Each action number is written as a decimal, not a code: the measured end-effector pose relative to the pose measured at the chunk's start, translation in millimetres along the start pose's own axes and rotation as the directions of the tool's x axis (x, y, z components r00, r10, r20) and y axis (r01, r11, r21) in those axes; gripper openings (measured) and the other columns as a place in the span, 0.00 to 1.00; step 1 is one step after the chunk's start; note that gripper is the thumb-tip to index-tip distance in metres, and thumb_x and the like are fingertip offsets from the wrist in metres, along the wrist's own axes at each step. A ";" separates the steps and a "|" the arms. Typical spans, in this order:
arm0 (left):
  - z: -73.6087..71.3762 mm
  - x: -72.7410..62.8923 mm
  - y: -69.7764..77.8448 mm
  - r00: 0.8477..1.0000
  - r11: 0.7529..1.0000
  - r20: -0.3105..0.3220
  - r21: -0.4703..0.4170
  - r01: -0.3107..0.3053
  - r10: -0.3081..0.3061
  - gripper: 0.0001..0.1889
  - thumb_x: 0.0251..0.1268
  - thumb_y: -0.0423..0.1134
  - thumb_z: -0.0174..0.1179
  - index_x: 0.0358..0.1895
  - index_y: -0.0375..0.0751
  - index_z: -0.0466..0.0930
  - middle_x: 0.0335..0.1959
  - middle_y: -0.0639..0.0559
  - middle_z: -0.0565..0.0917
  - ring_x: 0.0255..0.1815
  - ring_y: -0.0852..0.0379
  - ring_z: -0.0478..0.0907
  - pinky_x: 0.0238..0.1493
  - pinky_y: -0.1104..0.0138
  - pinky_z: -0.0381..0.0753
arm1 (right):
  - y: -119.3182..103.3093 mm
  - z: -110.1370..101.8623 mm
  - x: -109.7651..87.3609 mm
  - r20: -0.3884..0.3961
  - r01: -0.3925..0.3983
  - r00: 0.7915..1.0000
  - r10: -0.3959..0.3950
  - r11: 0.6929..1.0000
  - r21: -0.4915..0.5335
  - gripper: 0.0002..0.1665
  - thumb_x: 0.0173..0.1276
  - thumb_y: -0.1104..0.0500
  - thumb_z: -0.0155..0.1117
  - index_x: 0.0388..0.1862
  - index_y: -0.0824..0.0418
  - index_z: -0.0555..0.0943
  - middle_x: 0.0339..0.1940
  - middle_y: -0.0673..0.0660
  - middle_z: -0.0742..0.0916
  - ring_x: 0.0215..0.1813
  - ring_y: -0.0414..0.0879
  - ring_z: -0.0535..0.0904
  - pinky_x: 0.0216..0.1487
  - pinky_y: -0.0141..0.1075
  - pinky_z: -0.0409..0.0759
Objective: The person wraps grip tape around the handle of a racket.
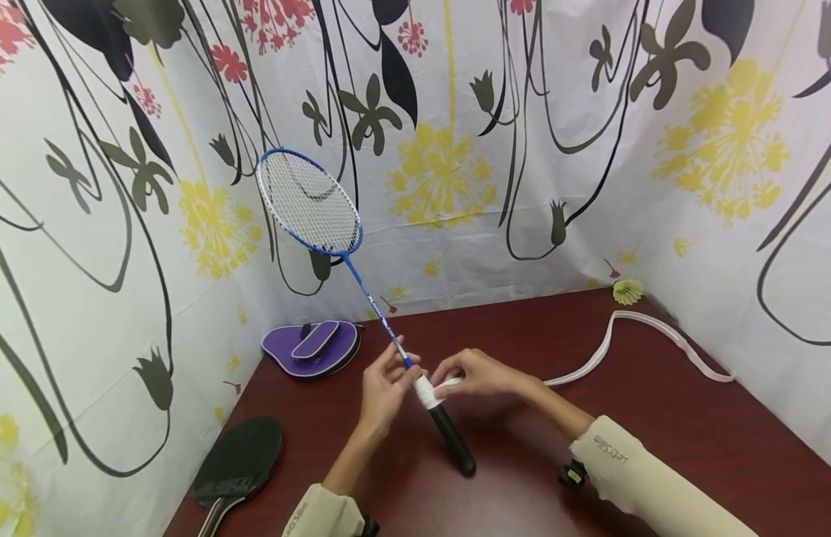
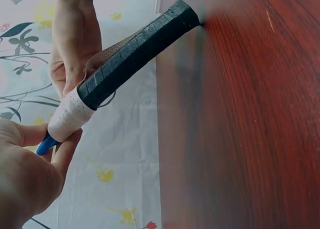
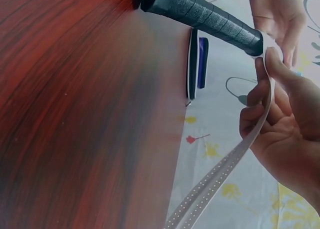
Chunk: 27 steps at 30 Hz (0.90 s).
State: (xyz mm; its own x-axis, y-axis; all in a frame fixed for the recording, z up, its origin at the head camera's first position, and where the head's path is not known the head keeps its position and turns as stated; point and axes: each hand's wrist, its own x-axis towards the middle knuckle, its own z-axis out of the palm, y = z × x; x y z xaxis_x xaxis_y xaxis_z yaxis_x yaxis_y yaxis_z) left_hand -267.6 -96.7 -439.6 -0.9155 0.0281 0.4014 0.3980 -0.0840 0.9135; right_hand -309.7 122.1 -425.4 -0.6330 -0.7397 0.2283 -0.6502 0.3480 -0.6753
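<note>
A blue and white badminton racket [image 1: 382, 317] slants across the middle of the head view, its strung head up and to the left. My left hand [image 1: 386, 384] pinches it where the blue shaft meets the handle. White perforated grip tape [image 2: 71, 116] is wrapped round the upper part of the handle; below it the black handle [image 2: 137, 55] shows. My right hand [image 1: 479, 374] pinches the loose run of tape [image 3: 235, 156] close beside the wrapped part. From there the tape trails over the table to the right. The handle's butt end points down toward the table's front.
A purple paddle case [image 1: 281, 348] lies at the table's back left, and a black table tennis paddle [image 1: 244, 455] at the front left. A yellow-green shuttlecock [image 1: 627, 291] sits in the back right corner. Floral cloth [image 1: 415, 186] walls the red-brown table [image 1: 657, 418] behind and at the sides.
</note>
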 end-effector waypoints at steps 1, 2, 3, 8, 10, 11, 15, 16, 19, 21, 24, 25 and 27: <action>-0.2 -0.2 -0.5 1.000 1.000 0.007 0.002 0.006 -0.006 0.37 0.65 0.18 0.63 0.77 0.34 0.65 0.46 0.34 0.86 0.41 0.44 0.90 0.46 0.62 0.88 | 0.1 1.0 0.6 0.022 0.008 1.000 -0.008 1.000 -0.005 0.12 0.72 0.52 0.72 0.49 0.56 0.90 0.37 0.44 0.91 0.36 0.34 0.82 0.40 0.30 0.80; -0.3 -0.6 -0.7 1.000 1.000 0.015 0.007 0.012 -0.012 0.37 0.65 0.18 0.63 0.78 0.34 0.64 0.48 0.34 0.86 0.42 0.41 0.89 0.46 0.63 0.88 | 0.3 2.1 1.2 0.046 0.014 0.999 -0.014 1.000 -0.010 0.14 0.73 0.52 0.71 0.51 0.58 0.89 0.39 0.46 0.91 0.36 0.34 0.81 0.40 0.30 0.80; -0.6 -0.9 -0.9 1.000 1.000 0.026 0.010 0.016 -0.016 0.37 0.66 0.18 0.62 0.78 0.34 0.62 0.49 0.34 0.86 0.43 0.39 0.89 0.47 0.63 0.88 | 0.5 3.2 2.0 0.074 0.019 0.997 -0.018 1.000 -0.008 0.14 0.75 0.53 0.69 0.52 0.60 0.88 0.39 0.46 0.90 0.36 0.34 0.80 0.40 0.29 0.79; -2.5 -1.6 0.9 0.997 0.999 0.075 -0.002 0.032 -0.032 0.37 0.71 0.18 0.56 0.81 0.34 0.56 0.57 0.28 0.82 0.51 0.30 0.85 0.53 0.64 0.85 | -1.6 6.2 6.5 0.143 0.022 0.990 -0.021 1.000 -0.007 0.13 0.78 0.52 0.64 0.50 0.60 0.87 0.33 0.46 0.86 0.32 0.33 0.74 0.35 0.28 0.74; -3.6 -1.3 1.5 0.995 0.999 0.090 -0.015 0.034 -0.032 0.37 0.72 0.18 0.54 0.81 0.35 0.55 0.59 0.27 0.80 0.54 0.28 0.84 0.55 0.63 0.85 | -2.7 6.6 7.9 0.129 0.018 0.992 -0.015 1.000 -0.020 0.13 0.78 0.51 0.65 0.48 0.59 0.87 0.32 0.45 0.84 0.31 0.34 0.74 0.34 0.28 0.73; -4.0 -1.0 1.7 0.995 0.999 0.093 -0.016 0.036 -0.034 0.36 0.72 0.18 0.54 0.81 0.36 0.55 0.59 0.28 0.81 0.55 0.28 0.83 0.55 0.63 0.85 | -2.7 6.9 8.4 0.118 0.014 0.993 -0.011 0.999 -0.031 0.13 0.77 0.51 0.66 0.48 0.58 0.87 0.32 0.43 0.84 0.32 0.35 0.74 0.34 0.29 0.73; -3.7 0.0 1.0 0.995 0.999 0.096 -0.012 0.038 -0.036 0.35 0.72 0.18 0.53 0.81 0.37 0.57 0.61 0.30 0.81 0.53 0.35 0.86 0.54 0.62 0.85 | -2.1 8.2 9.1 0.077 -0.009 0.997 0.012 0.999 -0.047 0.12 0.74 0.48 0.70 0.45 0.56 0.86 0.35 0.43 0.85 0.35 0.36 0.76 0.37 0.30 0.75; -3.4 0.0 0.6 0.995 1.000 0.092 -0.002 0.031 -0.030 0.35 0.72 0.18 0.53 0.80 0.36 0.58 0.60 0.31 0.82 0.52 0.38 0.87 0.54 0.62 0.85 | -1.7 8.8 9.1 0.069 -0.013 0.997 0.016 0.999 -0.050 0.12 0.73 0.48 0.70 0.44 0.56 0.86 0.35 0.43 0.85 0.35 0.36 0.76 0.36 0.30 0.76; -2.3 -0.2 -0.6 0.998 0.998 0.064 0.066 0.002 -0.006 0.33 0.71 0.20 0.56 0.77 0.35 0.62 0.59 0.34 0.84 0.51 0.49 0.87 0.55 0.65 0.84 | -1.9 10.2 9.8 0.043 -0.029 0.999 0.031 0.998 -0.062 0.12 0.71 0.47 0.73 0.41 0.54 0.85 0.33 0.43 0.85 0.33 0.35 0.76 0.35 0.30 0.76; -1.0 -0.1 -1.0 0.999 0.992 0.042 0.124 -0.017 0.011 0.31 0.71 0.24 0.62 0.75 0.36 0.66 0.57 0.38 0.86 0.52 0.52 0.86 0.53 0.67 0.84 | -1.7 11.3 10.0 0.020 -0.039 0.999 0.040 0.997 -0.070 0.13 0.69 0.47 0.75 0.38 0.55 0.84 0.31 0.43 0.85 0.32 0.35 0.76 0.34 0.29 0.75; 0.9 0.9 -1.6 1.000 0.985 0.007 0.170 -0.026 0.025 0.30 0.68 0.30 0.69 0.71 0.40 0.70 0.55 0.41 0.88 0.53 0.49 0.85 0.50 0.69 0.83 | -2.0 12.9 10.9 -0.021 -0.054 0.998 0.052 0.996 -0.073 0.16 0.65 0.47 0.78 0.36 0.55 0.83 0.30 0.43 0.84 0.31 0.35 0.76 0.32 0.29 0.75; 1.2 1.2 -1.9 1.000 0.986 -0.006 0.166 -0.026 0.027 0.31 0.66 0.31 0.71 0.70 0.41 0.71 0.54 0.41 0.88 0.52 0.47 0.86 0.48 0.69 0.83 | -2.0 13.4 11.2 -0.036 -0.055 0.998 0.053 0.996 -0.073 0.16 0.64 0.47 0.79 0.35 0.55 0.82 0.29 0.43 0.84 0.30 0.35 0.76 0.32 0.29 0.75; 1.2 1.8 -2.6 0.999 0.990 -0.030 0.138 -0.026 0.030 0.31 0.63 0.30 0.73 0.69 0.40 0.73 0.53 0.38 0.88 0.51 0.42 0.86 0.46 0.68 0.85 | -2.0 14.5 12.0 -0.049 -0.055 0.997 0.052 0.996 -0.075 0.17 0.63 0.46 0.80 0.33 0.54 0.81 0.28 0.42 0.83 0.29 0.35 0.75 0.31 0.29 0.74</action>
State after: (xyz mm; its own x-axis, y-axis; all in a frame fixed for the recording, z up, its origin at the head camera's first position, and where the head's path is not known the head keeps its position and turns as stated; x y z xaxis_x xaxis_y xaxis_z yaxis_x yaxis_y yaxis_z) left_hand -270.2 -95.2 -441.2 -0.9043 -0.0044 0.4269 0.4261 0.0536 0.9031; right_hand -309.9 104.2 -431.5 -0.6857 -0.6916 0.2270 -0.6439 0.4308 -0.6323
